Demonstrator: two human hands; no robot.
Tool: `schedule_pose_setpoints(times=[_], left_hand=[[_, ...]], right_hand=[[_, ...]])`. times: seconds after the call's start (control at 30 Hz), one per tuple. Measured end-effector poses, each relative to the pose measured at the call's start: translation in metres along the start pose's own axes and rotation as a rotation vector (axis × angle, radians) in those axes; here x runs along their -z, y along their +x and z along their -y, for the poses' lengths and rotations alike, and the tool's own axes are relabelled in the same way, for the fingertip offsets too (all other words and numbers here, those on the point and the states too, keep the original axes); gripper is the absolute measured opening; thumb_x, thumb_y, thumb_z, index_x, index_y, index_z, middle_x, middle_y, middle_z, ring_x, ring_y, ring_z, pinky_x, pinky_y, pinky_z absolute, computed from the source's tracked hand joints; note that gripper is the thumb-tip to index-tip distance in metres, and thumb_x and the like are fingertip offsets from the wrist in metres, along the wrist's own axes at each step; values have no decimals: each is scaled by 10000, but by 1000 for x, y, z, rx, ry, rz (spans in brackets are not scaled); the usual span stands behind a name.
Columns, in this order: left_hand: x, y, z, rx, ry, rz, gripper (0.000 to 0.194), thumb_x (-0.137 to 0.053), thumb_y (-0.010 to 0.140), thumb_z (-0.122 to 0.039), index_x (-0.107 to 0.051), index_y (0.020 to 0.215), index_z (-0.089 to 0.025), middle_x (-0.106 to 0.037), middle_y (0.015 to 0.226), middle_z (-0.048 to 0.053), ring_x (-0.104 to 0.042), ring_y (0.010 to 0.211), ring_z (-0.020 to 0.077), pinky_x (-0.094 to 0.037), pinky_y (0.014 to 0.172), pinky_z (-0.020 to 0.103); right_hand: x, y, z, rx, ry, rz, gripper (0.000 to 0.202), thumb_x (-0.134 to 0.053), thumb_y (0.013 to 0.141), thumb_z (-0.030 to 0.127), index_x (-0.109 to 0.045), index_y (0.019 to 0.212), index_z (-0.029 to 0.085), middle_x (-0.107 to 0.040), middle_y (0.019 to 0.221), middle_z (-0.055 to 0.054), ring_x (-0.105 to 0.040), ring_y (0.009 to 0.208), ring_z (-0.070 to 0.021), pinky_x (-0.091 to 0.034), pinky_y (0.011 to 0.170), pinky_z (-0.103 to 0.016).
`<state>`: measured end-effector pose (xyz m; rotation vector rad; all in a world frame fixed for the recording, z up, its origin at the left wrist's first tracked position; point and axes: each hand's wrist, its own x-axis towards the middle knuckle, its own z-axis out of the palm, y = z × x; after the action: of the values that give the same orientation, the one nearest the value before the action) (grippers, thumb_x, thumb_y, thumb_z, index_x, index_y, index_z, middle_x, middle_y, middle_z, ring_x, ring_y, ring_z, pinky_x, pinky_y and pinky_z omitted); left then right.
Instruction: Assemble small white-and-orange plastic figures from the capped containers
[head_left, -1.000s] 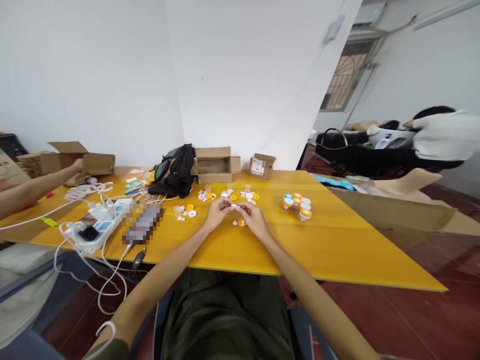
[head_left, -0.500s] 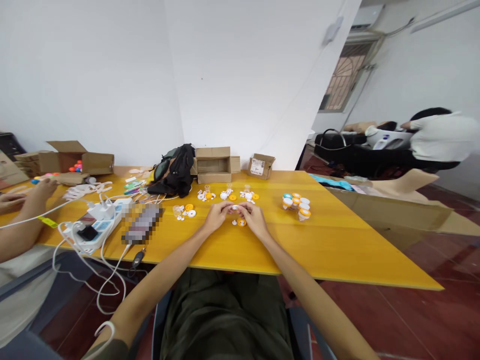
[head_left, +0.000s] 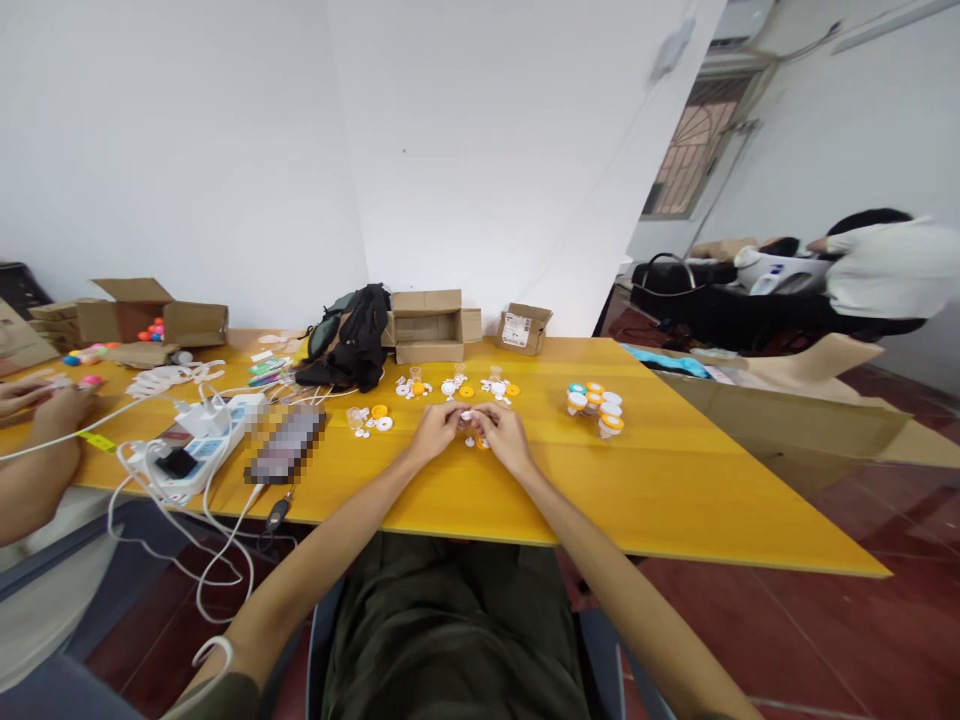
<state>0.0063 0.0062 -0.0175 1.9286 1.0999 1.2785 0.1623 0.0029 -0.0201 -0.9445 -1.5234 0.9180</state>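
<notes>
My left hand (head_left: 436,432) and my right hand (head_left: 504,432) meet above the table, fingertips pinched on one small white plastic part (head_left: 466,415). Its exact kind is too small to make out. Just below the fingers lie another little white piece (head_left: 469,441) and an orange disc (head_left: 482,442), the disc partly hidden by my right hand. Beyond my hands sit groups of loose parts: a white disc (head_left: 448,388), an orange ring (head_left: 466,392) and clear cups (head_left: 415,374). Left of my left hand is a similar group with an orange ring (head_left: 379,411) and a clear cup (head_left: 354,419).
Several capped clear containers (head_left: 611,424) cluster to the right. An open cardboard box (head_left: 428,350), a smaller box (head_left: 523,329) and a black bag (head_left: 352,345) stand at the back. A power strip (head_left: 217,450) with cables and a phone (head_left: 289,446) lie left, near a co-worker's hands (head_left: 60,410).
My hands stay together, fingers shifting slightly around the white part. At far left, the co-worker's hand has drawn back toward the table's near side with a pink object near it.
</notes>
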Motion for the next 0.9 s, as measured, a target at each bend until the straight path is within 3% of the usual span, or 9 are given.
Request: schedule_pose_setpoints(times=[0.43, 0.9], left_hand=[[1, -6, -7, -119, 118, 22, 287, -540, 903, -195, -745, 1103, -217, -789, 939, 39, -715, 798, 192, -577, 801, 314], [2, -7, -8, -139, 108, 1, 288, -570, 888, -206, -741, 1119, -224, -786, 1015, 52, -731, 864, 199, -589, 855, 327]], right_hand=[[8, 1, 1, -82, 241, -12, 428, -760, 657, 620, -730, 775, 210, -736, 720, -43, -667, 663, -199, -581, 655, -350], [8, 2, -2, -92, 263, -11, 438, -777, 649, 609, -682, 787, 204, -721, 713, -43, -668, 663, -194, -570, 633, -334]])
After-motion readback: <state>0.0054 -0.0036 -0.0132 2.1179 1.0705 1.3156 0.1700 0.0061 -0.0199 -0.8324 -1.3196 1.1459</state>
